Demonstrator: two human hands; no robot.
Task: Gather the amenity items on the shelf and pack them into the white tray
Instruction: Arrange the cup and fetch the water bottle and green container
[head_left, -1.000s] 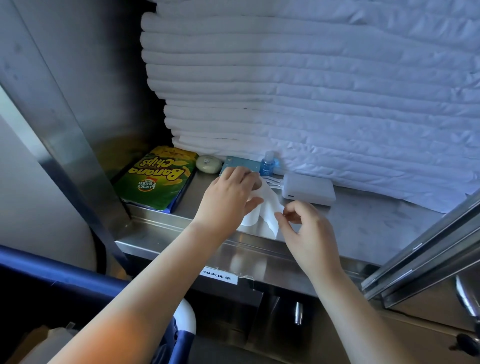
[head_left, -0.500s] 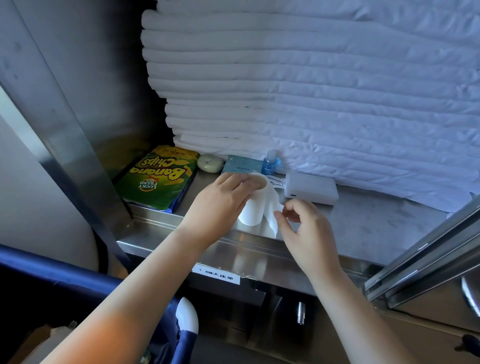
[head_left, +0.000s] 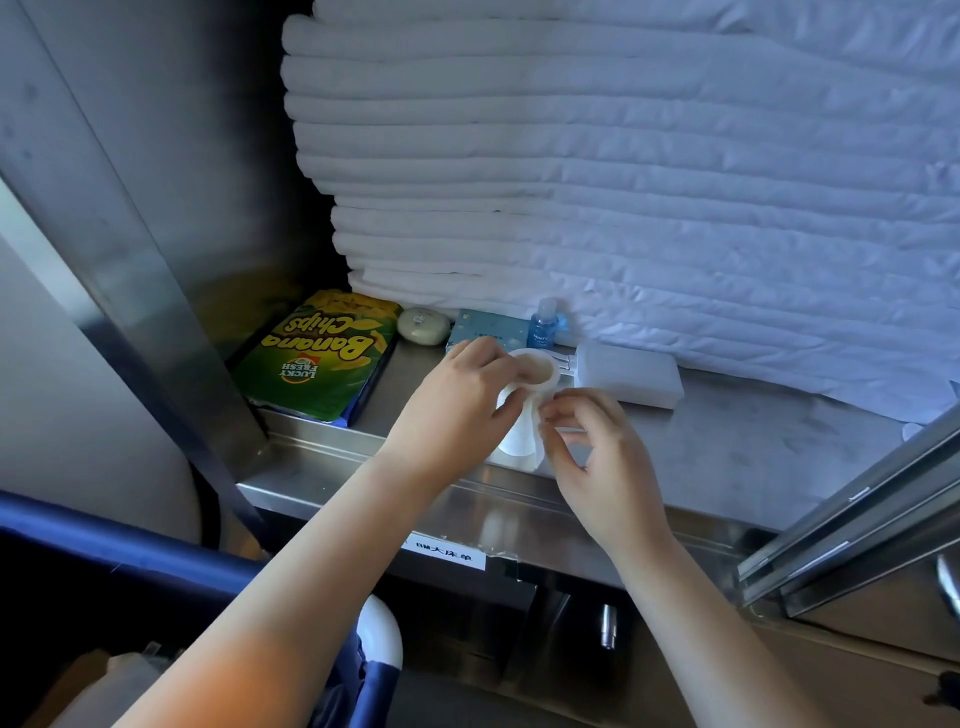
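With left hand (head_left: 457, 405), fingers curled, gripping a white paper cup (head_left: 535, 370) by its side. With right hand (head_left: 597, 457), pinching the thin white wrapper (head_left: 524, 441) hanging off it. Held upright at front lip of steel shelf (head_left: 727, 457), just beside white box (head_left: 628, 376), probably the tray. Seemingly mid-gather, sorting cup and wrapper. Next calls for carrying across to tray without crushing. Soap (head_left: 423, 326), blue packet (head_left: 488, 327), small bottle (head_left: 543, 330) behind, not yet collected. Since a second ago: tipped upright, mouth showing, no longer under left palm.
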